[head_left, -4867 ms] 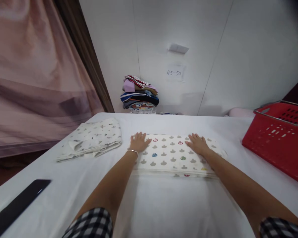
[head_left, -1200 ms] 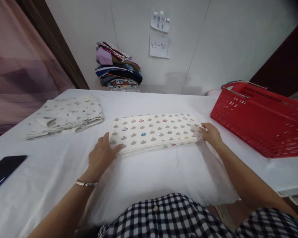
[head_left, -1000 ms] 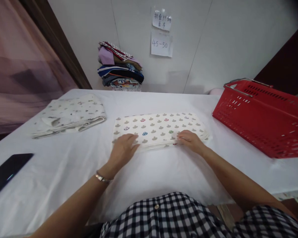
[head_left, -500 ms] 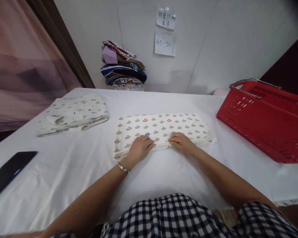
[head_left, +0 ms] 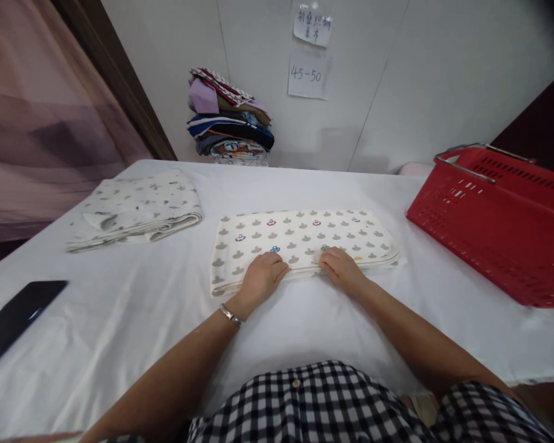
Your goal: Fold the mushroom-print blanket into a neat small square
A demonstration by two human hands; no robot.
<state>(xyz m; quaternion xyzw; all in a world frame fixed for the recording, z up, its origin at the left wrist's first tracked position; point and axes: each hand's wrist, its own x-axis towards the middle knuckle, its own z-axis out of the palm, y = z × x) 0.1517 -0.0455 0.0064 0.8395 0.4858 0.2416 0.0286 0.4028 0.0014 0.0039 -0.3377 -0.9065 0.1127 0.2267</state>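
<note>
A white cloth with grey and coloured motifs (head_left: 300, 237) lies folded into a long flat rectangle across the middle of the table. At its near edge, left of centre, my left hand (head_left: 264, 277) grips the layers with fingers pressed together. My right hand (head_left: 344, 267) pinches the same edge a little to the right. A gap of bare edge shows between the two hands, and the fingertips under the cloth are hidden.
Another patterned cloth (head_left: 143, 206) lies folded at the left on the white-covered table (head_left: 166, 314). A black phone (head_left: 18, 317) is at the left edge. A red basket (head_left: 493, 227) stands at the right. Behind the table is a stack of fabrics (head_left: 231, 120) by the wall.
My right hand has shifted very slightly to the right along the near edge. Both hands keep their grip, and the cloth keeps its folded shape.
</note>
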